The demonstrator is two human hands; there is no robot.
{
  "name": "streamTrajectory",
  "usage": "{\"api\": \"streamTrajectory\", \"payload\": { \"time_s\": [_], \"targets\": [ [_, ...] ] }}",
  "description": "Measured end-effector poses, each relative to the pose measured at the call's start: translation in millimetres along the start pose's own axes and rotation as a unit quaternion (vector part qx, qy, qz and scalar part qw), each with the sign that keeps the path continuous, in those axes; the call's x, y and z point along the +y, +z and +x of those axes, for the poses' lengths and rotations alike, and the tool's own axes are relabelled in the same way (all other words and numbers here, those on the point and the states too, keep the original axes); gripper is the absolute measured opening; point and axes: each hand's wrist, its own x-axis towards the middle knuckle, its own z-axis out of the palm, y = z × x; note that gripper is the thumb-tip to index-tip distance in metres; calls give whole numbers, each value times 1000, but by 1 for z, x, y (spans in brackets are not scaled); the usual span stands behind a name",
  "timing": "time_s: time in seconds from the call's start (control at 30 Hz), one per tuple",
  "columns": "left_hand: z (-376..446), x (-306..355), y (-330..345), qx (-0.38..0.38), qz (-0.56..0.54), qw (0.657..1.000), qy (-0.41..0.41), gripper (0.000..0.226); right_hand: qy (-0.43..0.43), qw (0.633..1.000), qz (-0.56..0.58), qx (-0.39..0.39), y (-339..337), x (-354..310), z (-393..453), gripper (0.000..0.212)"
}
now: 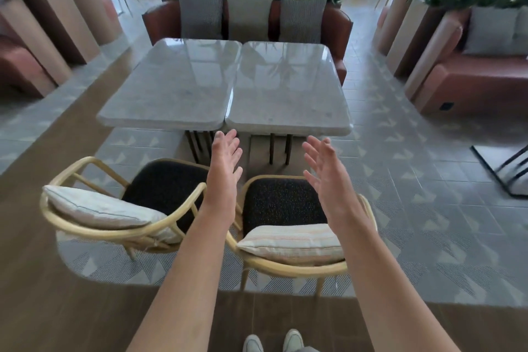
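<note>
Both my arms reach forward over two cane chairs. My left hand (224, 164) is held in the air with straight fingers, above the gap between the chairs, and holds nothing. My right hand (325, 177) hovers with spread fingers over the right chair (288, 267), also holding nothing. The left chair (85, 230) is turned at an angle and carries a pale cushion (97, 210) against its back. A striped cushion (291, 243) lies on the right chair's dark seat. Two grey marble tables (228, 86) stand pushed together beyond the chairs.
A brown sofa (334, 28) with three grey pillows and tall plants stands behind the tables. Another sofa (471, 80) is at the right, planters at the left. A dark table base (508, 168) sits on the tiled floor at right. My shoes (273, 343) show at the bottom.
</note>
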Motion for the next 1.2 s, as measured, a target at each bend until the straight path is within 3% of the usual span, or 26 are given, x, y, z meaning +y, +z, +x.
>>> {"api": "streamTrajectory", "payload": {
  "time_s": [0.1,0.23,0.47,0.7,1.0,1.2],
  "targets": [
    [-3,6,3,22,3,1000,9,62,-5,999,6,-31,0,-5,5,62],
    [-7,16,10,41,21,999,25,62,-12,998,24,-56,-1,-15,14,84],
    [-11,18,-1,83,49,995,31,66,14,995,62,-74,6,-11,33,60],
    [-11,28,-32,114,35,992,37,67,30,992,59,-112,48,-13,36,57],
    [16,39,-113,95,4,995,38,68,23,994,20,-101,135,-4,38,59],
    [44,58,-214,76,22,996,32,71,35,996,7,-81,235,11,38,57]
  ]
}}
